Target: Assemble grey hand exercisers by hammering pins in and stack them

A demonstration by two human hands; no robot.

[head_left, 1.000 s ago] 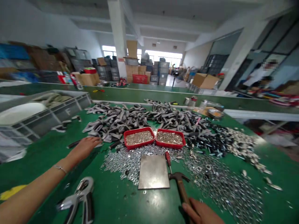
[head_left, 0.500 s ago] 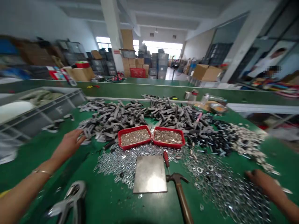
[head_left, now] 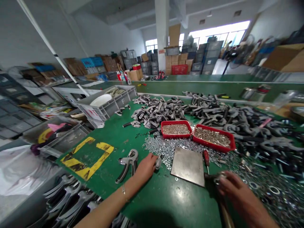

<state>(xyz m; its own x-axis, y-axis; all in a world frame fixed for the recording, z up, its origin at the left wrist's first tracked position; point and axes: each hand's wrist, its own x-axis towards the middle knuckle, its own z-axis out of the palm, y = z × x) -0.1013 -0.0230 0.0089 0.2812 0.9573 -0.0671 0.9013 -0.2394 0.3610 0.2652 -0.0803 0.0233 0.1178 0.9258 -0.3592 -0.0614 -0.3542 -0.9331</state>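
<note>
My left hand (head_left: 147,167) pinches a small silver metal part (head_left: 157,163) at its fingertips, beside the loose nuts (head_left: 161,148). A hand grip strengthener (head_left: 128,164) with black and silver handles lies just left of that hand on the green bench top (head_left: 152,202). My right hand (head_left: 237,196) is over the head of a claw hammer (head_left: 210,176), with a small silver piece (head_left: 218,178) in its fingers. The hammer's wooden handle runs under my wrist. A square steel plate (head_left: 187,171) lies between my hands, and a red-handled screwdriver (head_left: 206,158) lies beyond it.
Two red trays (head_left: 176,129) (head_left: 213,137) of small parts stand behind the plate, among heaps of grey castings (head_left: 156,110) and black parts (head_left: 261,136). Washers (head_left: 273,190) spread at right. A grey crate (head_left: 106,107) and yellow-black floor tape (head_left: 85,158) are at left.
The view has swung left. My left hand has moved from the grey castings to the strengthener, now pinching a small part. My right hand has come back from the washers to the hammer head.
</note>
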